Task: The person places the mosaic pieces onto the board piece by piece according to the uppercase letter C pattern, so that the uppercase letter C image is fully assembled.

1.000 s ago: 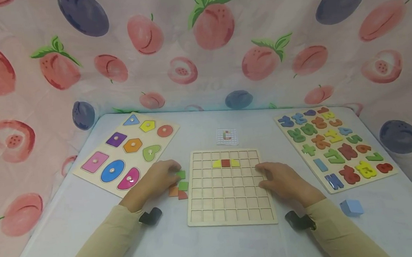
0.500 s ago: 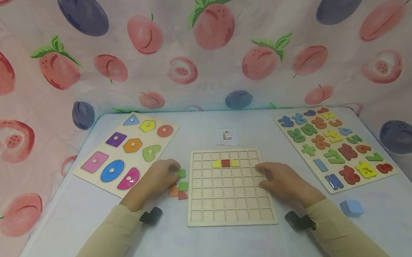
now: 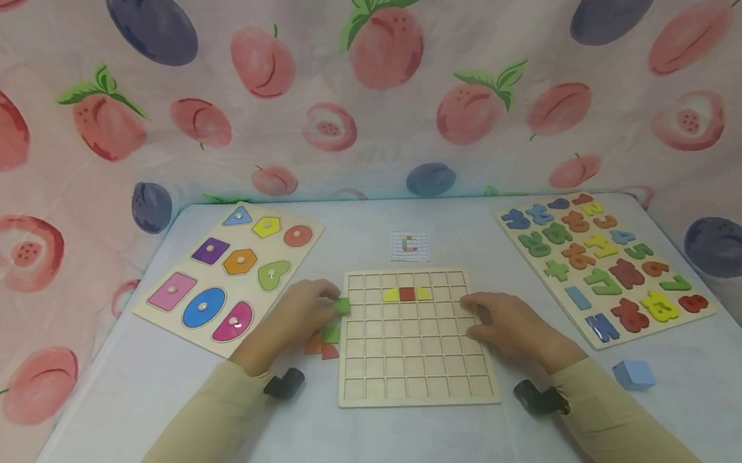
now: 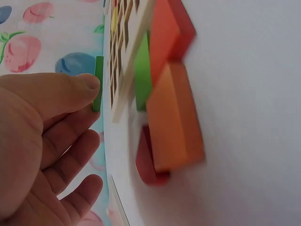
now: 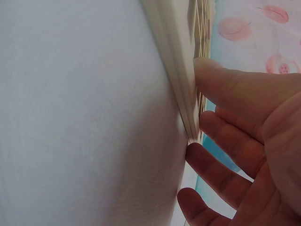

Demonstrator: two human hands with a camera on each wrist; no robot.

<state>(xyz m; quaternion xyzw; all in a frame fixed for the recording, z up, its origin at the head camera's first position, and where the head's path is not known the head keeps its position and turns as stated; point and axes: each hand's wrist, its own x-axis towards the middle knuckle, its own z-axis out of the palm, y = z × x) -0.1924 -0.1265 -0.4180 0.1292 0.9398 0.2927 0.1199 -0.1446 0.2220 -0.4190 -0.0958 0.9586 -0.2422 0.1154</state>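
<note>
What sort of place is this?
Probably a puzzle-play table, perhaps set up specially. The white table holds a grid board, a shape board and a number board, with fruit-print cloth behind.

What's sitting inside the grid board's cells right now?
The grid board holds a red square between two yellow pieces, second row from its far edge. The cell floors beneath them are covered.

In the head view, the left hand [image 3: 291, 316] partly covers the green tile [image 3: 343, 305]. Details on the card [image 3: 409, 247] are too small to tell; the lower edge crops both sleeves [image 3: 187, 438].
</note>
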